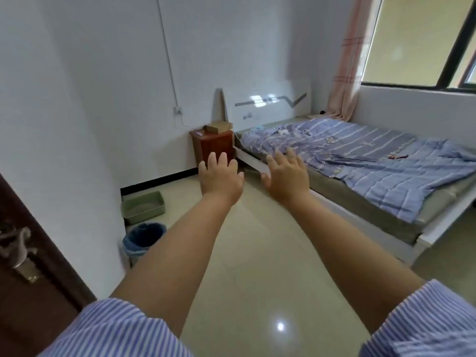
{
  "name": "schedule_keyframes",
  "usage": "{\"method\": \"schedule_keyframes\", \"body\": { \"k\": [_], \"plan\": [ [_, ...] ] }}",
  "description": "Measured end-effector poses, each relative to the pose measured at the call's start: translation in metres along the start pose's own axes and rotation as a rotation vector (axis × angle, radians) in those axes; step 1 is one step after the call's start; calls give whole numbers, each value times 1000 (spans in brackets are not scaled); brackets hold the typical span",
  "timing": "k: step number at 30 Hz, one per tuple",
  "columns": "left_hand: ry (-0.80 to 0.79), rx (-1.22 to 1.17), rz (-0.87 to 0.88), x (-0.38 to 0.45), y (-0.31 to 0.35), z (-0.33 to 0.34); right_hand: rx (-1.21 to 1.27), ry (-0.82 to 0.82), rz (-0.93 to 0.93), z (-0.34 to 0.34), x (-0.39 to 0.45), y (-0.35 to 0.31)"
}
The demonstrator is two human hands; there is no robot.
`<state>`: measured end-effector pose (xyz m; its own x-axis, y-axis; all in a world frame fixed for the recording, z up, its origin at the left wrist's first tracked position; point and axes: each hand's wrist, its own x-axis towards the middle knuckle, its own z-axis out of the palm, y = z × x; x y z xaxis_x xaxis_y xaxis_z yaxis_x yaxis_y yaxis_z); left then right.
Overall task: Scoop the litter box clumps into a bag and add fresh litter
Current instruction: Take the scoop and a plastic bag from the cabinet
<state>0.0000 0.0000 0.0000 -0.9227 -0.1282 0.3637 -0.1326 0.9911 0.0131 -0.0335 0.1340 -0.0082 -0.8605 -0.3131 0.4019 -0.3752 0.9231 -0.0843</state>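
A green litter box (pixel 144 207) sits on the floor against the left wall, pale litter inside it. Just in front of it stands a small bin lined with a blue bag (pixel 144 238). My left hand (pixel 221 177) and my right hand (pixel 287 176) are stretched out in front of me at arm's length, fingers straight and spread, palms down, holding nothing. Both hands hover in the air well above the floor, to the right of and beyond the litter box. No scoop or litter sack shows.
A bed with a blue striped cover (pixel 360 161) fills the right side. A red-brown nightstand (pixel 213 146) with a cardboard box on top stands by the headboard. A dark door with a metal handle (pixel 18 251) is at the left. The tiled floor (pixel 257 253) lies between.
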Motion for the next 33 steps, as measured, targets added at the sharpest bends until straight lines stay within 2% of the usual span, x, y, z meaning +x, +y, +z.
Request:
{"method": "schedule_keyframes", "body": {
  "k": [7, 16, 23, 28, 33],
  "plan": [
    [-290, 21, -11, 56, -10, 140, -40, -287, 15, 138, 52, 27],
    [-535, 31, -129, 255, -30, 301, -9, -550, -22, 304, 244, 93],
    [-567, -30, -219, 420, -81, 387, -2, -621, -64, 405, 419, 96],
    [-543, -57, -260, 561, -143, 455, 16, -597, -88, 485, 571, 77],
    [-570, -55, -255, 703, -206, 507, 34, -660, -55, 551, 721, 61]
  ]
}}
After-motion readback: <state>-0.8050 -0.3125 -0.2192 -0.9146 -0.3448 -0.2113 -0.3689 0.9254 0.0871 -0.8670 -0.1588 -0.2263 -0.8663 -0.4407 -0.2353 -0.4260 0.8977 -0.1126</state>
